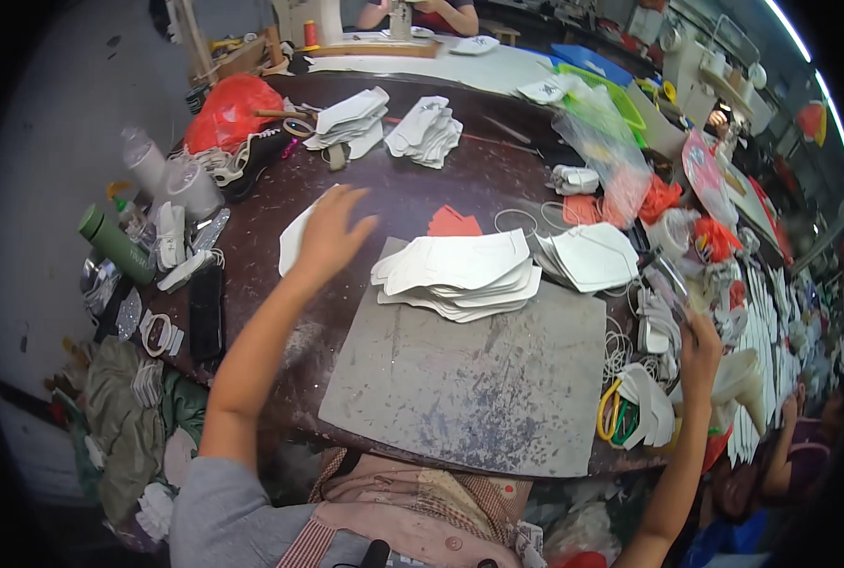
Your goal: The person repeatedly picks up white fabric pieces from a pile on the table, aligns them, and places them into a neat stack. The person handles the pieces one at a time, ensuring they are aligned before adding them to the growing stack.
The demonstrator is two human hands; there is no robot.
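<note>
My left hand [329, 235] has its fingers spread over a white flat cut piece [294, 232] on the dark table, covering part of it. To its right, a fanned stack of white shaped pieces [460, 270] lies on the far part of a worn grey board [460, 388]. A second, smaller white stack [589, 257] sits just right of that one. My right hand [699, 348] is off at the table's right side, fingers curled, beside rolled white pieces [659, 322]. What it grips, if anything, is too small and blurred to make out.
Two more white stacks [348, 121] stand at the far side, near a red plastic bag [236, 109]. A green bottle [114, 244] and black phone-like slab [207, 312] line the left edge. Cords, tape rolls and a green basket [621, 104] crowd the right. Another person's hands [408, 11] work beyond.
</note>
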